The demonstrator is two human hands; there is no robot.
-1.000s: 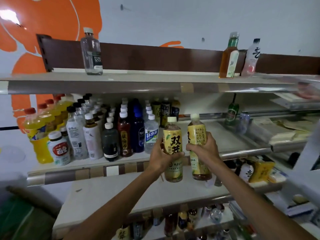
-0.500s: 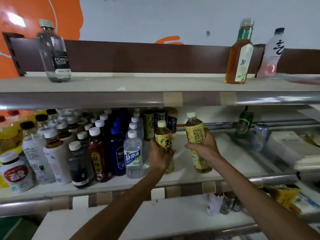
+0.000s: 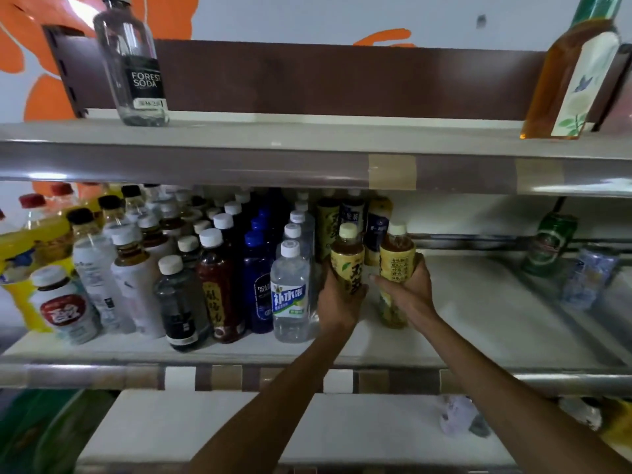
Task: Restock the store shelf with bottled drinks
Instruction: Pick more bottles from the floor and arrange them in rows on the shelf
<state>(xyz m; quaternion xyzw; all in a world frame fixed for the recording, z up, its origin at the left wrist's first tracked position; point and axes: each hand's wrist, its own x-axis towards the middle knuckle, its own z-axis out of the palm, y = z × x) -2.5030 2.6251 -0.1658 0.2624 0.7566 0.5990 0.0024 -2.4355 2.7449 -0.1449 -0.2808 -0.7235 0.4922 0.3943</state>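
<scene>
Head view: left hand (image 3: 337, 302) grips a tea bottle (image 3: 347, 258) round its lower body, upright, over the middle shelf (image 3: 478, 319). Right hand (image 3: 408, 289), just beside the left, grips a second tea bottle (image 3: 396, 260), also upright; base on the shelf or just above it, cannot tell. Just left of the left hand stands a water bottle (image 3: 290, 289), with more bottles beyond it. Green can (image 3: 549, 248) stands well right of the right hand. Above both hands: soda bottle (image 3: 136, 63) and amber bottle (image 3: 567, 73).
</scene>
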